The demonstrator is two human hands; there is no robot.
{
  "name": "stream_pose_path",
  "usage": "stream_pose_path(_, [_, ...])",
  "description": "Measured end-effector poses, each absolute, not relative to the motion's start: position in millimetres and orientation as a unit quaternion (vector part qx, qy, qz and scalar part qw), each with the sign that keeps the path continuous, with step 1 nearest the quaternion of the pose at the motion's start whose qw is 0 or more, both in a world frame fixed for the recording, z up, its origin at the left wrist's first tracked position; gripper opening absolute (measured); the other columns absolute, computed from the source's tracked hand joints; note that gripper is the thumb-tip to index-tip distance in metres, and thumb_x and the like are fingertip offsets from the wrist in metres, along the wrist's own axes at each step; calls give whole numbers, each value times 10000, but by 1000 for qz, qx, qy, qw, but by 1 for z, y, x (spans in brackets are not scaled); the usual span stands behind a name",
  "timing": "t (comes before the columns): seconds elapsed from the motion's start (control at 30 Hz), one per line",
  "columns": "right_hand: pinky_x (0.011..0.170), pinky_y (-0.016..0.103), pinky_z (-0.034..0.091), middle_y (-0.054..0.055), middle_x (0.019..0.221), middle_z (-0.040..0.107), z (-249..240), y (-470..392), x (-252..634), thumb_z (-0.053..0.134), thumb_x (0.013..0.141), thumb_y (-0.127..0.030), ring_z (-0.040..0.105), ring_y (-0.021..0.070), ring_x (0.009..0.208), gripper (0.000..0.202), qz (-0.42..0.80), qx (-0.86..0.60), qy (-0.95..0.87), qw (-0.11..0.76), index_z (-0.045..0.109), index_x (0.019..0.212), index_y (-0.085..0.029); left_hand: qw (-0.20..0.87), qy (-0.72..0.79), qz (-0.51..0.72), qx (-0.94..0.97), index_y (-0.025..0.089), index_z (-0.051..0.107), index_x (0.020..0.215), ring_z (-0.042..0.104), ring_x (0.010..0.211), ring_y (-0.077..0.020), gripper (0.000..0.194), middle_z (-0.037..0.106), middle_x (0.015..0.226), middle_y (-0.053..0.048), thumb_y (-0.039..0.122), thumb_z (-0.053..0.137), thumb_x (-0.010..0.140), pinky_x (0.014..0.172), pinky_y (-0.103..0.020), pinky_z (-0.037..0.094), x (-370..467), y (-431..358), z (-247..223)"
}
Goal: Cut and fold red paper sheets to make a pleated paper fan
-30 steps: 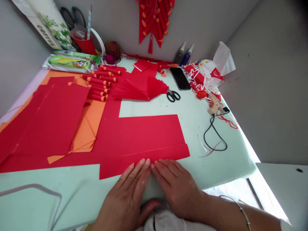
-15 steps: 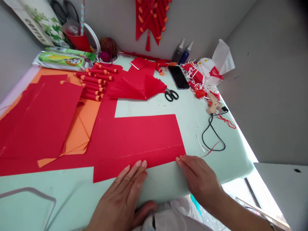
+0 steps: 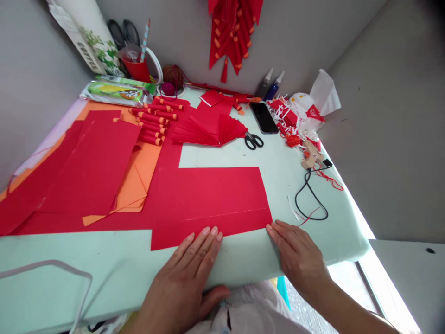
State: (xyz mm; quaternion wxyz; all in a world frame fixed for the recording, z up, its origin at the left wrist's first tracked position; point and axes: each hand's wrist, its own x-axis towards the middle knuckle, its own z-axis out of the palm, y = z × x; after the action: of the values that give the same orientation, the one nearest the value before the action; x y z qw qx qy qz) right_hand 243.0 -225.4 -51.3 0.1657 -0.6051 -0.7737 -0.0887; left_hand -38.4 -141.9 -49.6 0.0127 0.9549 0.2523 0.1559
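Note:
A red sheet of paper [image 3: 212, 192] lies on the table in front of me, with a pale crease line running across its near part. My left hand [image 3: 187, 269] is flat, palm down, its fingertips pressing on the sheet's near edge and its thumb apart. At the sheet's near right corner, my right hand [image 3: 301, 253] has its thumb and fingers pinched together on the paper edge. Beyond the sheet are a fan of folded red paper [image 3: 212, 132] and black-handled scissors [image 3: 253, 140]. Larger red sheets [image 3: 90, 167] overlap orange paper [image 3: 130, 190] on the left.
Red paper rolls with orange ends [image 3: 153, 125] are piled at the back left. A phone [image 3: 264, 118], paper scraps [image 3: 287, 116] and a black cable [image 3: 314, 215] lie to the right. A white bent frame [image 3: 52, 263] crosses the front left. Grey walls border the table.
The view has shifted, so the table's things appear further right. My left fingers have spread slightly on the sheet's near edge; my right hand still pinches the corner.

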Motion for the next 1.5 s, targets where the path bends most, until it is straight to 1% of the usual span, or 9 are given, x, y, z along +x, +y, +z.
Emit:
stream_pose_path(0.23, [846, 439, 567, 123, 1065, 721, -52, -226, 243, 451, 902, 11, 663, 271, 1051, 393, -105, -608, -773, 146, 652, 1203, -141, 32, 308, 157, 938, 149, 212, 1533, 591, 1216, -243, 814, 593, 1370, -108, 572, 487, 895, 1005, -357, 451, -55, -148, -48])
stream_pose_path(0.47, [827, 431, 569, 135, 1064, 722, -52, -226, 245, 479, 892, 18, 663, 276, 1048, 370, -120, -585, -788, 152, 648, 1192, -116, 7, 371, 152, 916, 173, 204, 1537, 631, 1161, -247, 765, 623, 1338, -90, 521, 486, 917, 957, -384, 484, -84, -153, -42])
stream_pose_path(0.57, [855, 439, 569, 124, 1090, 721, -55, -229, 247, 464, 897, 14, 657, 271, 1079, 395, -117, -589, -786, 150, 642, 1216, -138, -7, 375, 152, 914, 154, 246, 1520, 627, 1168, -247, 682, 630, 1327, -95, 463, 456, 949, 1010, -416, 438, -91, -153, -40])
stream_pose_path(0.73, [862, 439, 579, 117, 1106, 720, -59, -230, 246, 458, 912, -26, 663, 264, 1075, 389, -114, -599, -774, 169, 645, 1225, -162, -23, 385, 174, 906, 120, 413, 1423, 625, 1170, -241, 553, 650, 1296, -110, 409, 472, 956, 1156, -447, 245, -97, -154, -39])
stream_pose_path(0.93, [816, 442, 584, 132, 1044, 717, -60, -224, 238, 467, 911, -37, 668, 263, 1009, 351, -135, -600, -760, 209, 656, 1185, -149, -14, 409, 249, 878, 131, 498, 1343, 657, 1112, -247, 469, 698, 1215, -118, 294, 578, 910, 1124, -491, 332, -89, -151, -35])
stream_pose_path(1.03, [821, 450, 583, 146, 1064, 701, -60, -222, 234, 468, 908, -42, 653, 265, 1014, 331, -129, -607, -753, 219, 654, 1167, -130, -1, 375, 270, 887, 140, 518, 1326, 611, 1187, -247, 451, 678, 1251, -117, 245, 592, 893, 1089, -464, 399, -74, -143, -31])
stream_pose_path(1.17, [861, 458, 571, 163, 1114, 679, -57, -218, 225, 444, 904, -27, 621, 270, 1085, 345, -117, -603, -753, 237, 656, 1161, -117, 13, 309, 231, 922, 138, 573, 1292, 551, 1260, -275, 422, 606, 1351, -135, 314, 557, 909, 1041, -460, 456, -50, -130, -32])
stream_pose_path(1.3, [947, 463, 533, 153, 1188, 665, -50, -209, 195, 421, 896, -16, 593, 263, 1136, 400, -80, -590, -766, 244, 628, 1223, -118, -5, 311, 190, 931, 135, 628, 1238, 574, 1234, -287, 428, 621, 1326, -143, 403, 509, 926, 1006, -481, 483, -39, -123, -39])
stream_pose_path(1.5, [964, 440, 521, 148, 1207, 669, -48, -188, 145, 476, 928, -131, 583, 255, 1150, 356, 0, -551, -797, 247, 605, 1259, -112, -20, 304, 194, 933, 131, 621, 1261, 561, 1248, -284, 472, 596, 1351, -150, 437, 532, 912, 1023, -450, 466, -39, -122, -46])
